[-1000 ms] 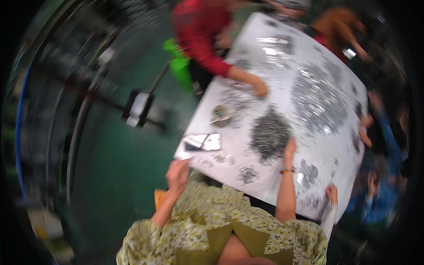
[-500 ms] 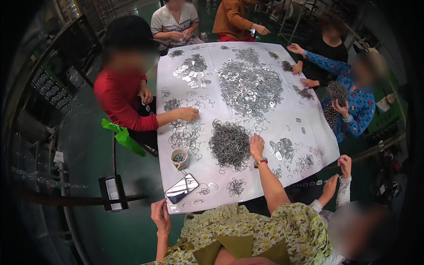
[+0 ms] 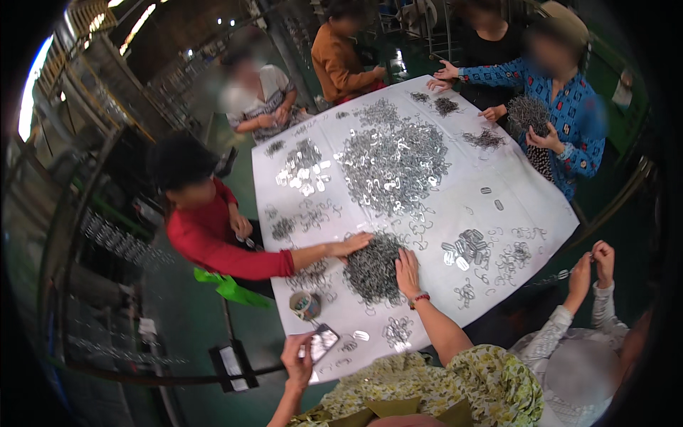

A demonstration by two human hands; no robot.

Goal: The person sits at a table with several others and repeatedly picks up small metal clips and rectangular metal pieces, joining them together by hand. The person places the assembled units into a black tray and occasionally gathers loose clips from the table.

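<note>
My right hand (image 3: 407,274) lies against the right side of a dense heap of grey S-shaped wire hooks (image 3: 373,274), fingers stretched out and a beaded bracelet on the wrist. At the near left table edge, my left hand (image 3: 297,359) closes over the left end of a smartphone (image 3: 324,343); part of the phone is hidden under the fingers. From the left, the hand (image 3: 350,244) of a person in red rests on the far left edge of the same heap. A small cup (image 3: 304,306) with coloured bits stands just beyond the phone.
The white-covered table (image 3: 530,206) bears a broad pile of metal pieces (image 3: 391,164), flat oval plates (image 3: 467,249) and small hook clusters (image 3: 397,331). Several people sit around it; one in blue holds a wire bundle (image 3: 528,116). A green bag (image 3: 231,288) hangs at left.
My left hand has moved from the table corner onto the phone. The person in red has reached across to the hook heap. My right hand stays at the heap; the view has shifted.
</note>
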